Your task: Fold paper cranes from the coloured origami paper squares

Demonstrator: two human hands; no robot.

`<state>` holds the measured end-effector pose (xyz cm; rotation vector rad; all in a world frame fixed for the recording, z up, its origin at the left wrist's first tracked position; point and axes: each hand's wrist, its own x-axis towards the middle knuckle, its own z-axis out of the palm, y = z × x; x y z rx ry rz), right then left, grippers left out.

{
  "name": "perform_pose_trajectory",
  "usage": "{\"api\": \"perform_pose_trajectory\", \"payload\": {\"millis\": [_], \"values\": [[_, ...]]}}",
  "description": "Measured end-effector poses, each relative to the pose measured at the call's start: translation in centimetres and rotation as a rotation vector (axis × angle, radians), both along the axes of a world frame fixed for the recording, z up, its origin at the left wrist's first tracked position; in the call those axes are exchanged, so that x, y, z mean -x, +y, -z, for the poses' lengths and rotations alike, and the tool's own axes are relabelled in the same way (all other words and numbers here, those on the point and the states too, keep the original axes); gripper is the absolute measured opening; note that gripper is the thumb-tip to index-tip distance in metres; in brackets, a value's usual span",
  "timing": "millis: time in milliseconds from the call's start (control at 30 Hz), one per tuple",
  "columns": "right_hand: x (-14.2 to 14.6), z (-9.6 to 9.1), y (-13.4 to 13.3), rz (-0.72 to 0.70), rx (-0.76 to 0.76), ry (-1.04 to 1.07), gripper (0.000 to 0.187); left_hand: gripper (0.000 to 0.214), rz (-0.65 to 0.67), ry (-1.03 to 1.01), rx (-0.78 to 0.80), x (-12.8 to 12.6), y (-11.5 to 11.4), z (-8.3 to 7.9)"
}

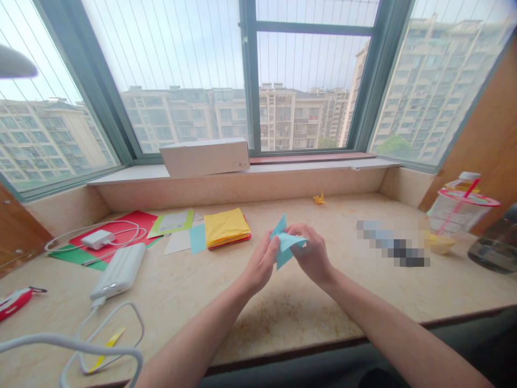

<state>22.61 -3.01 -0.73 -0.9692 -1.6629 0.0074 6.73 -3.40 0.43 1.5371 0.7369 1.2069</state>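
Observation:
Both my hands are raised over the middle of a beige stone counter point(258, 318) and meet on a partly folded light blue paper point(285, 242). My left hand point(260, 264) pinches its left side with closed fingers. My right hand point(313, 254) grips its right side, fingers curled over the folds. A pointed flap sticks up between the hands. A stack of coloured paper sheets point(226, 228), yellow on top, lies just left of the hands. A small orange folded paper figure point(319, 199) stands farther back by the wall.
At the left lie a white power bank point(119, 271), a white charger with cables point(97, 238), and red and green sheets point(121, 229). A white box point(205, 157) sits on the window sill. A clear plastic cup with a pink lid point(458, 210) stands at the right.

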Motion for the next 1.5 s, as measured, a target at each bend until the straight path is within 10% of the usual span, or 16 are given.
{"api": "perform_pose_trajectory", "payload": {"millis": [933,1500], "values": [[0.1,-1.1,-1.0,-0.073,-0.153,-0.414,0.037,0.040,0.093,-0.489,0.218,-0.1,0.5,-0.1],[0.8,-1.5,-0.7,-0.025,0.177,0.153,0.009,0.044,0.065,0.063,-0.133,-0.1,0.4,0.4]]}}
